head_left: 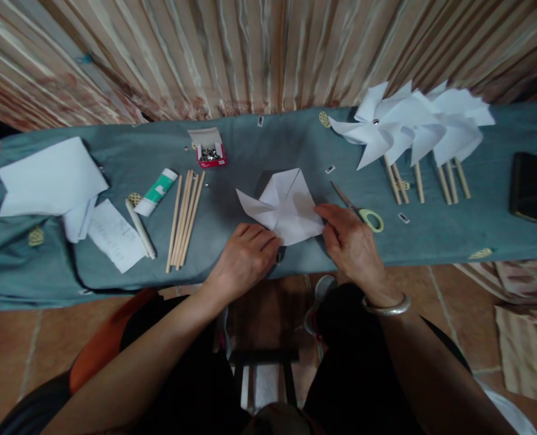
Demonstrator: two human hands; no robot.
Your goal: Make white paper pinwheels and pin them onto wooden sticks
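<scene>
A white paper pinwheel (289, 208), cut and partly folded, lies in front of me near the table's front edge. My left hand (252, 257) pinches its lower left edge, fingers curled together. At its right corner, my right hand (352, 241) grips the paper between thumb and forefinger; a silver bangle circles that wrist. Just beyond the right hand are scissors (370, 220) with a pale green handle. Several thin wooden sticks (186, 220) lie left of the paper. Behind them an open red box (211, 158) holds small shiny metal pieces.
Finished white pinwheels (401, 124) on sticks lie at the back right, with a dark phone-like slab (534, 188) farther right. On the left are paper sheets (53, 178), a written slip (116, 235), a pen (140, 229) and a green-white glue stick (157, 192). Curtains (250, 54) hang behind the table.
</scene>
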